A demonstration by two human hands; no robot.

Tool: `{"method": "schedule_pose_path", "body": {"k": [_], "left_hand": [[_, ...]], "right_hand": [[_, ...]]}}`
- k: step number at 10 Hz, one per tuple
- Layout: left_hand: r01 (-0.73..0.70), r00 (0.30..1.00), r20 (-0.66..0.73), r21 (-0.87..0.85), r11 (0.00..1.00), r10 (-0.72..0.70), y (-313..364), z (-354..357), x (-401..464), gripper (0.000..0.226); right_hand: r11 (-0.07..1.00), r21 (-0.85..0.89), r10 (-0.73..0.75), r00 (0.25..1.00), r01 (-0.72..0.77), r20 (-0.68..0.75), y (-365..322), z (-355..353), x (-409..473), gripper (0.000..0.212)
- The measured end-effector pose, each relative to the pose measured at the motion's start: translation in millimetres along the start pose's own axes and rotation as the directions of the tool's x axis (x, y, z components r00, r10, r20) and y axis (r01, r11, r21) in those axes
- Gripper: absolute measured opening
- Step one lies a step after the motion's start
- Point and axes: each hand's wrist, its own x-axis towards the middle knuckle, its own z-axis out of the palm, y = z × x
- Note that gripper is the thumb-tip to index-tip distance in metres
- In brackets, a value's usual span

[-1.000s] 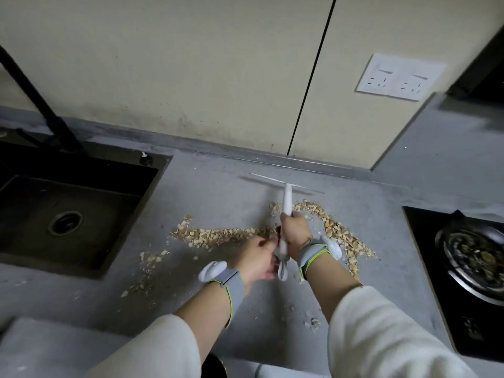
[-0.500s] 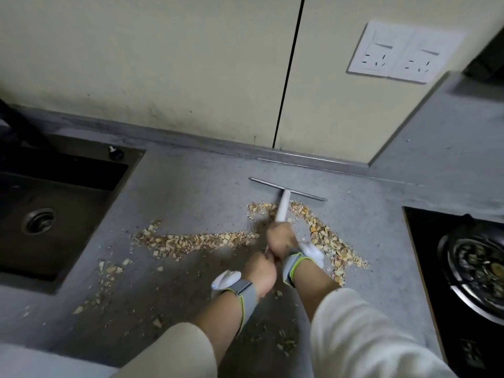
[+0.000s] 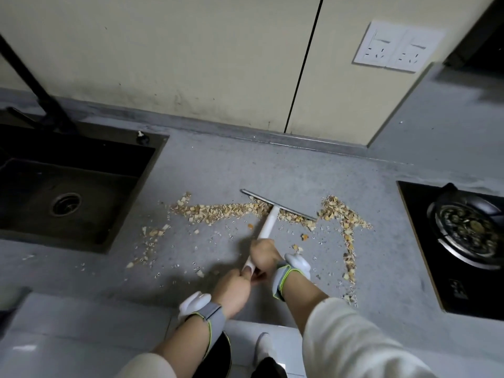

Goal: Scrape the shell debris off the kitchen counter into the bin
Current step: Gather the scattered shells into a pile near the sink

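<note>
Head view, looking down on a grey bench, shows a white-handled scraper gripped by both hands. The right hand is curled round the middle of the handle, and the left hand is closed round the handle's near end, just below and to the left of the right. A grey band with a white device is worn on each wrist, and pale sleeves are seen at the near edge.

The scraper's metal blade is laid slantwise on the bench, its left end farther away than its right end. Shell debris is spread in a ragged band from the left up to the blade, with some pieces lying directly against and under it. A second run of debris is seen to the right of the blade, trailing from a thicker heap down toward the near edge (thinning as it goes). Loose crumbs are scattered to the left, near the sink, and smaller flecks around the hands.

A dark sink with a round drain is set into the bench at the left, with a black tap behind it. A black hob with a gas burner is set in at the right. A double wall socket is mounted on the cream wall at the far right. A dark round bin is partly seen below the bench edge, between the forearms.
</note>
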Motion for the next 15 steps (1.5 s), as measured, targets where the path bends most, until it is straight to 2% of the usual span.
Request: {"method": "schedule_pose_path", "body": {"k": [1,2,3,4,6,7,8,10,12,13,14,15], "left_hand": [[-0.042,0.999,-0.013,-0.036,0.998,0.042,-3,-1,-7,0.053],[-0.107,0.994,-0.023,-0.053,0.993,0.106,19,-5,-2,0.05],[-0.187,0.982,-0.004,-0.034,0.982,0.187,53,0,8,0.047],[-0.234,0.972,0.029,-0.004,0.972,0.234,93,21,22,0.049],[-0.323,0.941,0.146,0.105,0.941,0.306,162,74,42,0.057],[-0.34,0.931,0.203,0.186,0.922,0.302,182,102,46,0.058],[-0.324,0.936,0.228,0.262,0.909,0.268,172,113,45,0.059],[-0.286,0.957,0.147,0.352,0.891,0.249,122,82,35,0.055],[-0.224,0.975,0.076,0.355,0.908,0.211,62,29,14,0.051],[-0.196,0.98,0.05,0.334,0.922,0.191,31,6,-1,0.049],[-0.191,0.981,0.012,0.288,0.938,0.196,16,-4,-8,0.051],[-0.256,0.965,0.013,0.257,0.932,0.261,27,-9,-13,0.051]], "right_hand": [[0.999,0.001,-0.041,0.998,0.041,-0.055,4,4,-8,0.025],[0.99,0.043,-0.123,0.979,0.131,-0.16,-3,-8,-7,0.032],[0.978,0.116,-0.145,0.967,0.172,-0.211,-11,-42,0,0.027],[0.973,0.168,-0.111,0.962,0.156,-0.249,-7,-91,14,0.032],[0.933,0.354,0.048,0.955,0.061,-0.292,30,-174,38,0.031],[0.93,0.368,0.13,0.926,0.01,-0.354,52,-198,55,0.03],[0.935,0.352,0.147,0.948,-0.04,-0.283,61,-196,48,0.029],[0.957,0.285,0.114,0.977,-0.059,-0.18,55,-143,33,0.028],[0.921,0.38,0.135,0.985,-0.084,-0.11,38,-73,-2,0.018],[0.922,0.378,0.133,0.987,-0.088,-0.093,30,-37,-27,0.024],[0.918,0.39,0.11,0.99,-0.07,-0.083,29,-25,-27,0.027],[0.893,0.449,0.079,0.987,-0.006,-0.143,23,-21,-29,0.024]]}}
